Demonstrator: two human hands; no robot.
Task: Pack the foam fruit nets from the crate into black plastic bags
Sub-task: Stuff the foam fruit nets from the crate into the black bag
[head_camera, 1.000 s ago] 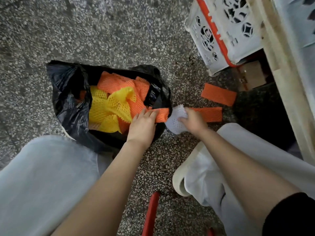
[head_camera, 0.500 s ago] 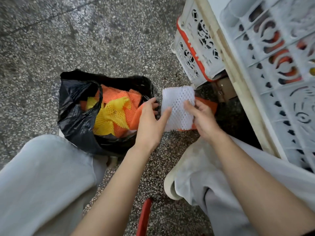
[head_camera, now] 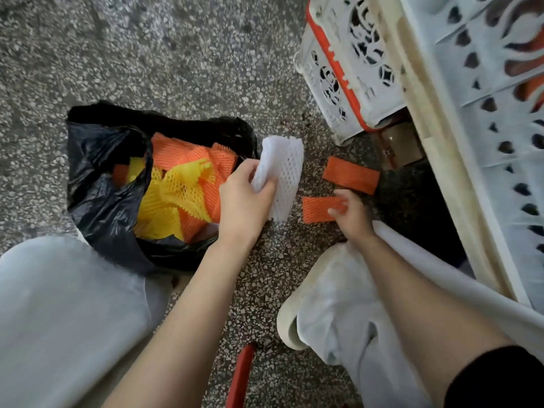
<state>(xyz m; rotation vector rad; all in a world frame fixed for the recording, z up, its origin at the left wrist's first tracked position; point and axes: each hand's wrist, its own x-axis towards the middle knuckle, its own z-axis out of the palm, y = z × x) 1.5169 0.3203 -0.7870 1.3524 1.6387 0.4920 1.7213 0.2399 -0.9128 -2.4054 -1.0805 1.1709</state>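
An open black plastic bag (head_camera: 97,184) lies on the speckled floor, holding orange and yellow foam nets (head_camera: 176,189). My left hand (head_camera: 244,198) grips a white foam net (head_camera: 282,169) just right of the bag's mouth. On the floor to the right, my right hand (head_camera: 350,210) pinches one end of an orange foam net (head_camera: 316,209). A second orange net (head_camera: 350,174) lies flat a little beyond it. The white crate (head_camera: 500,136) at the right shows orange nets through its holes.
A smaller white crate with an orange rim (head_camera: 344,72) stands tilted at the back right, with a brown box (head_camera: 397,145) beneath it. My light trouser legs and a pale shoe (head_camera: 291,313) are close below. A red bar (head_camera: 241,375) crosses the bottom edge.
The white net passed from both hands to my left hand alone, nearer the bag. My right hand dropped to the floor and took hold of an orange net.
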